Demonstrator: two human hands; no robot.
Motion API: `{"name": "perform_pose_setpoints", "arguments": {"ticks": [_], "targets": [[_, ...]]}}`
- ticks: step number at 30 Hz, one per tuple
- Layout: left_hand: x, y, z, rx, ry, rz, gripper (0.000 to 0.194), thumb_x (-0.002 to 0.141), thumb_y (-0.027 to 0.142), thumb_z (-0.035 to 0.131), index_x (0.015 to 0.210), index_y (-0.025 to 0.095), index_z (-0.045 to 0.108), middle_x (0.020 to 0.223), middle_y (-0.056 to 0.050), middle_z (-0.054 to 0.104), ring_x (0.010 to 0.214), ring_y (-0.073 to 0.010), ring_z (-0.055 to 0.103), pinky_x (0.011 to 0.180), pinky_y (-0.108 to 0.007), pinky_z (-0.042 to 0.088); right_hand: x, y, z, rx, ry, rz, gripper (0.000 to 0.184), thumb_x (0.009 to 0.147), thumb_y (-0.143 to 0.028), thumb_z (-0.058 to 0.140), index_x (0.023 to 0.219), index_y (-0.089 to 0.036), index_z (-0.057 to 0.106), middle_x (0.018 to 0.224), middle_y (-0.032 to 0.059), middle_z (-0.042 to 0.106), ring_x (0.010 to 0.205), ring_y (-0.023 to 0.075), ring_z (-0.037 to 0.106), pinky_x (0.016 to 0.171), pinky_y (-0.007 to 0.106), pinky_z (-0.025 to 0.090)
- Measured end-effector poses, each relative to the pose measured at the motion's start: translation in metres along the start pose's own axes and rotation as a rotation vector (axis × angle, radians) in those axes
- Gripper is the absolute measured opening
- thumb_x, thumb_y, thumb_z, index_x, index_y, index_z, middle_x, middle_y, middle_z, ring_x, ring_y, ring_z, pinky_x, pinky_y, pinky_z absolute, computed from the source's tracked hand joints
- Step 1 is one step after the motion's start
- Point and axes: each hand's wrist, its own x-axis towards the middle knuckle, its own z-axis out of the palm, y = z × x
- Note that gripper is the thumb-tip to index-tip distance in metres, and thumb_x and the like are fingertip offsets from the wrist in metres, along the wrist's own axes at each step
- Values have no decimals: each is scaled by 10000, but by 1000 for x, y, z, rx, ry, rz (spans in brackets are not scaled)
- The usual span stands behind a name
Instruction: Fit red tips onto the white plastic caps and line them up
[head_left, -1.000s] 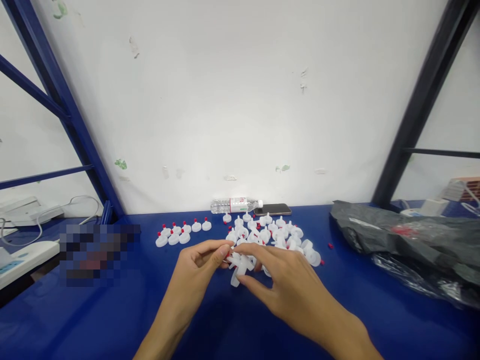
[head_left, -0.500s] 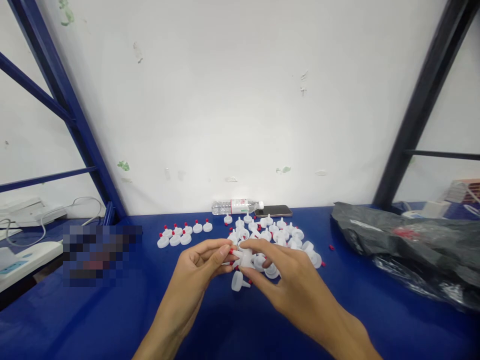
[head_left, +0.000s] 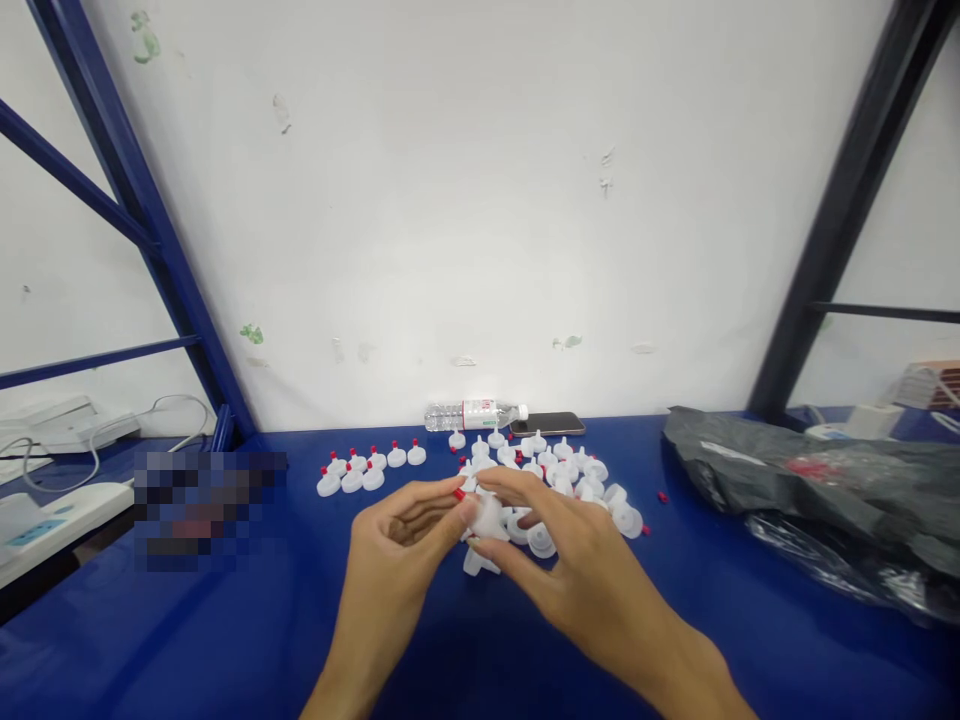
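My right hand (head_left: 574, 545) is closed round a white plastic spout cap (head_left: 491, 518), its spout turned toward my left hand. My left hand (head_left: 405, 535) pinches a small red tip (head_left: 460, 494) between thumb and fingers, at the end of that spout. How far the tip sits on the spout is hidden by my fingers. Just below lies a loose spout cap (head_left: 474, 563). Behind and to the right of my hands spreads a heap of white spout caps (head_left: 592, 468), with small red tips scattered among them. Several spout caps with red tips (head_left: 351, 478) stand upright in a group at left.
A clear water bottle (head_left: 450, 416) lies along the wall, beside a dark phone (head_left: 555, 424). A grey plastic bag (head_left: 750, 470) covers the right of the blue table (head_left: 262, 620). One red tip (head_left: 662, 496) lies apart at right. A power strip (head_left: 67, 515) is at left.
My right hand has lifted a spout cap clear of the others it was among, leaving one on the table below. My left hand's red tip and the cap's spout have come together.
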Motion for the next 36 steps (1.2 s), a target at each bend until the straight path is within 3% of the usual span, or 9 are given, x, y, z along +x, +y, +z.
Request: {"name": "perform_pose_setpoints", "arguments": {"ticks": [5, 8, 11, 15, 20, 23, 26, 31, 36], "targets": [[38, 10, -36, 572, 169, 173, 300, 828, 445, 705, 1004, 214, 780, 1009, -50, 805, 885, -245, 746, 830, -337, 572, 1, -1, -1, -52, 87, 11, 364, 1000, -300, 570, 1363, -297, 542, 1282, 46, 708, 1028, 209, 730, 881, 348, 589], [76, 4, -57, 963, 17, 122, 202, 870, 349, 637, 965, 221, 760, 961, -42, 801, 908, -231, 732, 803, -303, 527, 2, -1, -2, -47, 118, -9, 317, 1007, -254, 539, 1322, -284, 563, 1216, 45, 727, 953, 190, 733, 831, 327, 579], [106, -14, -67, 1070, -58, 47, 79, 794, 227, 684, 839, 202, 744, 878, -59, 799, 850, -247, 733, 697, -283, 483, 2, -1, -2, -41, 112, -18, 310, 1002, -227, 536, 1306, -282, 569, 1152, 41, 738, 893, 180, 731, 774, 313, 566], [118, -39, -66, 1152, -91, 22, 94, 783, 149, 654, 831, 178, 729, 856, -93, 792, 818, -260, 731, 674, -283, 445, 2, -2, -2, -44, 95, -13, 298, 1003, -208, 527, 1287, -283, 577, 1150, 32, 730, 910, 166, 726, 712, 275, 551], [117, -48, -62, 1203, -100, 24, 157, 801, 146, 625, 896, 181, 745, 880, -102, 789, 860, -270, 731, 703, -285, 454, 3, -2, -3, -62, 101, -23, 257, 1007, -203, 507, 1236, -253, 613, 1145, 53, 729, 906, 166, 726, 690, 257, 551], [108, -42, -59, 1232, -51, 55, 281, 843, 211, 611, 1092, 154, 727, 1018, -143, 765, 984, -304, 709, 780, -312, 469, 3, -2, -3, -68, 101, -24, 243, 1010, -198, 501, 1213, -250, 624, 1131, 54, 728, 884, 164, 724, 677, 256, 549], [88, -30, -50, 1234, -4, 119, 356, 944, 291, 486, 1224, 161, 663, 1129, -152, 707, 1054, -303, 673, 844, -343, 469, 2, -2, -2, -64, 100, -21, 240, 1010, -191, 508, 1211, -261, 619, 1131, 34, 723, 863, 149, 716, 682, 253, 540], [43, -25, -29, 1084, -214, 224, 249, 952, 368, 496, 1060, 226, 671, 1070, -72, 665, 951, -244, 650, 852, -344, 471, 2, -2, -1, -52, 97, -22, 228, 1015, -192, 504, 1199, -265, 615, 1139, 18, 715, 837, 134, 701, 668, 244, 519], [25, -39, -20, 1111, -305, 185, 192, 922, 243, 514, 1058, 228, 650, 1026, -61, 629, 948, -234, 641, 855, -331, 465, 3, -2, -2, -49, 99, -29, 236, 1008, -180, 510, 1195, -274, 618, 1124, 3, 715, 820, 131, 697, 657, 248, 500]]}}
